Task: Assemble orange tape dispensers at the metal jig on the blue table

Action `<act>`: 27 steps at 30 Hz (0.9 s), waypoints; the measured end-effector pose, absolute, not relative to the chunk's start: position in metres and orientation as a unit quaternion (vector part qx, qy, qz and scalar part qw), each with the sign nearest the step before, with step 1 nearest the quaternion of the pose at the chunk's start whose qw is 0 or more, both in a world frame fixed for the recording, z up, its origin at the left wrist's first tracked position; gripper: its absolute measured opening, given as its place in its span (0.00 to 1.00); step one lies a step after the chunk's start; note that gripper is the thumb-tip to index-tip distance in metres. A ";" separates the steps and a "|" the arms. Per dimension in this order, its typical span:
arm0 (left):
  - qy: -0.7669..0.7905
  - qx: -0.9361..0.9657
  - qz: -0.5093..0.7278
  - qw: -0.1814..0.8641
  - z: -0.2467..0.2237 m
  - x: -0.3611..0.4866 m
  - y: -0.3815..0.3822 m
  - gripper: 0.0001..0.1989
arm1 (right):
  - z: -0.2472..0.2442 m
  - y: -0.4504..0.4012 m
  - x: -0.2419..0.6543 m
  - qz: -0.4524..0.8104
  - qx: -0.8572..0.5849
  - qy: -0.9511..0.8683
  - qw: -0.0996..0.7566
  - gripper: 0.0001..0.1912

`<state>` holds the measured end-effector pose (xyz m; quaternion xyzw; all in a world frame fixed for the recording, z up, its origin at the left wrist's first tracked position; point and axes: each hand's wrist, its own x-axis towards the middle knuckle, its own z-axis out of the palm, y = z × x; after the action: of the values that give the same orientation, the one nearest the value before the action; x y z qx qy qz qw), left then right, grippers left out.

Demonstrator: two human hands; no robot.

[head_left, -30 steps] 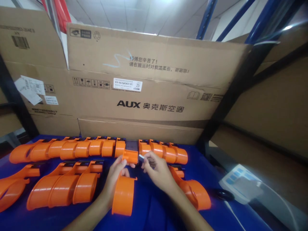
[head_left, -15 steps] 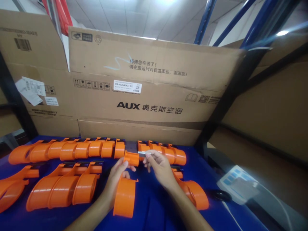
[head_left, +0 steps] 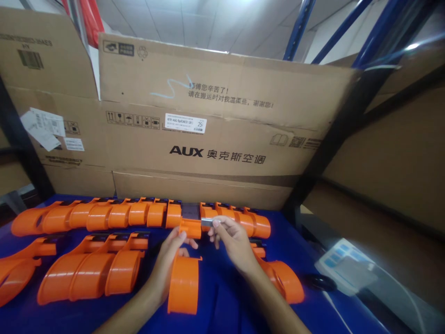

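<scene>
Between both hands, orange dispenser [head_left: 184,278] in left fingers [head_left: 179,237], right fingers [head_left: 217,224] pinching metal blade [head_left: 206,222]

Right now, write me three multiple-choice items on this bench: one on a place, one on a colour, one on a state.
1. Where does the white scale sit?
A. right of the hands
B. left of the hands
C. on top of the carton

2. What colour are the tape dispensers?
A. green
B. orange
C. white

3. What does the right hand hold?
A. nothing
B. scissors
C. a small metal blade

Answers: 1 A, it lies at the blue table's right edge. 2 B, all rows are orange. 3 C, the fingertips pinch the blade beside the dispenser that the left hand grips.
</scene>
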<state>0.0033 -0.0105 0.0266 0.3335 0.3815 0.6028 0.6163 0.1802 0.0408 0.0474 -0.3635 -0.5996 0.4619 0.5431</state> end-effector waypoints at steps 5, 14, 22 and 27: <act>0.389 0.336 0.599 0.614 0.024 0.001 -0.010 0.23 | 0.051 0.039 0.181 0.476 -0.366 -0.596 0.533 0.18; 0.391 0.415 0.571 0.591 0.021 0.003 -0.006 0.24 | 0.047 0.037 0.175 0.449 -0.386 -0.624 0.509 0.20; 0.418 0.460 0.563 0.545 0.016 0.002 -0.005 0.26 | 0.038 0.030 0.170 0.418 -0.421 -0.640 0.489 0.31; 0.430 0.486 0.541 0.535 0.015 0.003 -0.006 0.24 | 0.036 0.024 0.168 0.414 -0.429 -0.671 0.441 0.32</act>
<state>0.0034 -0.0059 0.0146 0.4857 0.4302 0.5414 0.5346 0.1684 0.0239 0.0355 -0.4291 -0.6707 0.4145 0.4407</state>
